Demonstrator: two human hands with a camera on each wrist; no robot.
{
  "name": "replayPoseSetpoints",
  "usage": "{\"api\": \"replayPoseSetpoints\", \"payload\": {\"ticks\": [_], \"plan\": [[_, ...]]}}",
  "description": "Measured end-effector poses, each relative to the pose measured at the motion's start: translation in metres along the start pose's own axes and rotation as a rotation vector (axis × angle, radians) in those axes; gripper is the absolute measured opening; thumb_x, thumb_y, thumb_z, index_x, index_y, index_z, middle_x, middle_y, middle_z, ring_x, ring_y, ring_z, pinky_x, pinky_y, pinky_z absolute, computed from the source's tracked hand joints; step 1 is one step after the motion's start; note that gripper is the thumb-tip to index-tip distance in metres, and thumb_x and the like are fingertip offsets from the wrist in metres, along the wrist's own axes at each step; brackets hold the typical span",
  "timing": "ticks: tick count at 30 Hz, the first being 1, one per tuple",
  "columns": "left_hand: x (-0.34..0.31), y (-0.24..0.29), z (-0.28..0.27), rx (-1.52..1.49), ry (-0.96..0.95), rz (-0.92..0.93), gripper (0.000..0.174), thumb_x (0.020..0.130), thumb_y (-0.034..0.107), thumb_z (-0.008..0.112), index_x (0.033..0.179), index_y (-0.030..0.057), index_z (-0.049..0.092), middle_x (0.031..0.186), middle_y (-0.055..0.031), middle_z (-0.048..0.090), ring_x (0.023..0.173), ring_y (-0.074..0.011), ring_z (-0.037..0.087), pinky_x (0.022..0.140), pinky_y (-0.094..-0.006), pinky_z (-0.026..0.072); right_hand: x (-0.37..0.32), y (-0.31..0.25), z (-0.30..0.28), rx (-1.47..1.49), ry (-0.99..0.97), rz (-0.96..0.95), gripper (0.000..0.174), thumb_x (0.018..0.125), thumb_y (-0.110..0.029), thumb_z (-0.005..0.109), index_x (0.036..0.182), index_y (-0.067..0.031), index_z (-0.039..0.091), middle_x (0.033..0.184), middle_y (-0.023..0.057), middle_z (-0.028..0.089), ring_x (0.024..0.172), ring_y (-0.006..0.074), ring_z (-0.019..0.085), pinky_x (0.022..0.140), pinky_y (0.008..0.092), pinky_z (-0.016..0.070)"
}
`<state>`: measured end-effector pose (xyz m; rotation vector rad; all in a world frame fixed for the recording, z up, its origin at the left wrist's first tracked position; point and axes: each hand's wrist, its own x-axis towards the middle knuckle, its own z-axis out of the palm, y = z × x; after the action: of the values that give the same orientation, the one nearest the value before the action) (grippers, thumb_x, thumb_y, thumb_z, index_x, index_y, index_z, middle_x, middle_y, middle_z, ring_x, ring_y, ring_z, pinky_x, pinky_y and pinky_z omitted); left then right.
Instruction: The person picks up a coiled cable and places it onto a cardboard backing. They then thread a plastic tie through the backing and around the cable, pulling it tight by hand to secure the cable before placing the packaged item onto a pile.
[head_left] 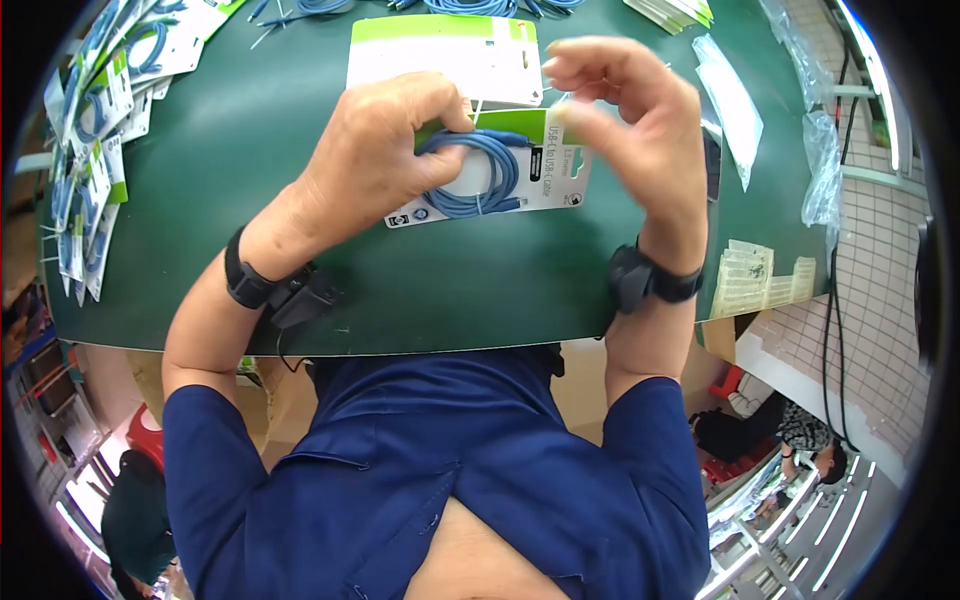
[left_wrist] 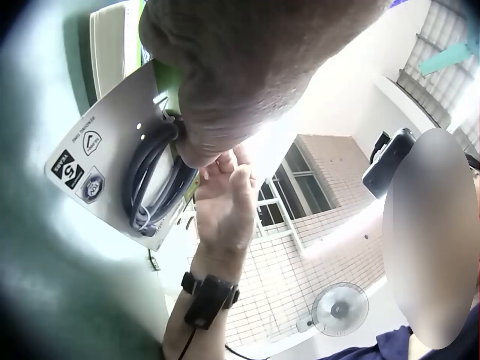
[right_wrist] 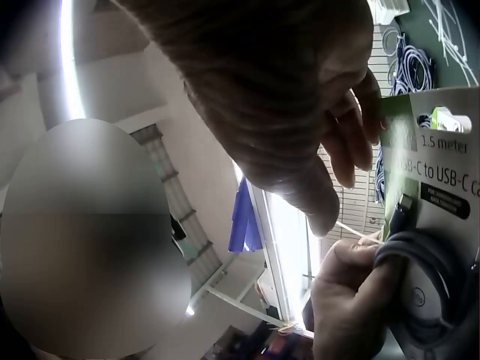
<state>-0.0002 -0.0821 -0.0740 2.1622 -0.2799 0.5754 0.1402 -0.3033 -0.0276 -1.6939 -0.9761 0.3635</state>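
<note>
A coiled blue USB-C cable (head_left: 507, 172) lies against its white and green printed card (head_left: 570, 180), which is tilted on the table. My left hand (head_left: 385, 140) grips the coil at its left side, thumb and forefinger around the strands. A thin white tie (head_left: 478, 110) sticks up beside the left fingertips, and in the right wrist view this tie (right_wrist: 356, 231) points towards the right fingers. Raised over the card's right end, my right hand (head_left: 645, 125) has loosely bent fingers, thumb apart from them, with nothing visible between.
Behind lies a stack of white and green cards (head_left: 440, 60). Packaged cables (head_left: 100, 130) are heaped at the left, with loose blue cables (head_left: 470, 5) along the far edge. A clear plastic bag (head_left: 728, 110) and a printed paper (head_left: 745, 278) lie at the right of the green table (head_left: 450, 300).
</note>
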Motion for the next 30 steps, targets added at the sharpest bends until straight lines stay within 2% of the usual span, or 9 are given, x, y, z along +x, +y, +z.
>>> {"api": "replayPoseSetpoints", "payload": {"ticks": [2, 3, 6, 10, 19, 23, 26, 30], "plan": [[-0.001, 0.001, 0.001, -0.025, 0.016, -0.048, 0.019, 0.076, -0.001, 0.075, 0.093, 0.0008, 0.066, 0.089, -0.0123, 0.071, 0.077, -0.0287, 0.069, 0.072, -0.0370, 0.0573, -0.004, -0.017, 0.019, -0.406, -0.056, -0.323, 0.031, 0.082, -0.012, 0.085, 0.110, -0.0052, 0.072, 0.105, 0.0094, 0.072, 0.100, 0.0286, 0.070, 0.086, 0.0388, 0.0558], [-0.001, 0.001, 0.000, -0.045, 0.015, -0.088, 0.018, 0.077, -0.001, 0.075, 0.093, 0.0005, 0.067, 0.088, -0.0125, 0.071, 0.077, -0.0279, 0.069, 0.072, -0.0365, 0.0569, -0.003, -0.017, 0.029, -0.403, -0.060, -0.326, 0.031, 0.082, -0.012, 0.085, 0.110, -0.0052, 0.072, 0.105, 0.0094, 0.072, 0.100, 0.0286, 0.070, 0.086, 0.0388, 0.0558], [-0.001, 0.000, -0.001, -0.062, 0.016, -0.130, 0.018, 0.077, -0.001, 0.074, 0.094, 0.0004, 0.069, 0.087, -0.0126, 0.071, 0.077, -0.0265, 0.069, 0.072, -0.0357, 0.0565, -0.006, -0.008, 0.056, -0.722, 0.007, -0.402, 0.030, 0.072, -0.003, 0.083, 0.096, -0.0060, 0.065, 0.101, 0.0096, 0.069, 0.094, 0.0295, 0.065, 0.083, 0.0395, 0.0522], [0.000, 0.002, -0.001, -0.061, 0.030, -0.149, 0.017, 0.077, 0.000, 0.074, 0.094, 0.0007, 0.070, 0.086, -0.0126, 0.071, 0.078, -0.0254, 0.069, 0.073, -0.0353, 0.0562, -0.004, -0.007, 0.056, -0.662, 0.010, -0.370, 0.028, 0.069, 0.000, 0.077, 0.091, -0.0068, 0.061, 0.093, 0.0113, 0.064, 0.092, 0.0328, 0.061, 0.085, 0.0416, 0.0512], [0.001, 0.002, 0.000, -0.110, 0.019, -0.208, 0.017, 0.077, 0.001, 0.072, 0.094, 0.0007, 0.071, 0.086, -0.0125, 0.072, 0.079, -0.0231, 0.069, 0.074, -0.0361, 0.0565, -0.001, 0.003, 0.067, -0.704, 0.092, -0.473, 0.030, 0.071, 0.002, 0.071, 0.098, -0.0054, 0.062, 0.095, 0.0122, 0.066, 0.095, 0.0339, 0.065, 0.085, 0.0425, 0.0531], [-0.002, -0.003, -0.001, -0.120, 0.022, -0.190, 0.015, 0.078, 0.001, 0.072, 0.093, 0.0005, 0.071, 0.085, -0.0116, 0.072, 0.077, -0.0217, 0.069, 0.073, -0.0367, 0.0561, -0.002, -0.001, 0.056, -0.537, 0.006, -0.343, 0.034, 0.077, -0.001, 0.076, 0.109, -0.0022, 0.066, 0.099, 0.0132, 0.071, 0.095, 0.0338, 0.069, 0.085, 0.0417, 0.0549], [-0.005, -0.002, -0.001, -0.114, 0.013, -0.189, 0.015, 0.078, 0.000, 0.072, 0.092, 0.0003, 0.070, 0.084, -0.0115, 0.072, 0.077, -0.0216, 0.069, 0.072, -0.0369, 0.0558, -0.002, -0.004, 0.046, -0.242, 0.037, -0.182, 0.039, 0.083, -0.007, 0.082, 0.119, -0.0006, 0.069, 0.100, 0.0149, 0.075, 0.092, 0.0321, 0.073, 0.084, 0.0396, 0.0565], [-0.003, 0.004, -0.002, -0.079, 0.006, -0.170, 0.014, 0.077, 0.000, 0.072, 0.091, 0.0000, 0.070, 0.083, -0.0121, 0.071, 0.075, -0.0221, 0.068, 0.070, -0.0369, 0.0552, -0.001, 0.001, 0.047, -0.437, 0.162, -0.206, 0.033, 0.086, -0.013, 0.085, 0.115, -0.0016, 0.073, 0.097, 0.0129, 0.076, 0.087, 0.0295, 0.074, 0.080, 0.0371, 0.0569]]}}
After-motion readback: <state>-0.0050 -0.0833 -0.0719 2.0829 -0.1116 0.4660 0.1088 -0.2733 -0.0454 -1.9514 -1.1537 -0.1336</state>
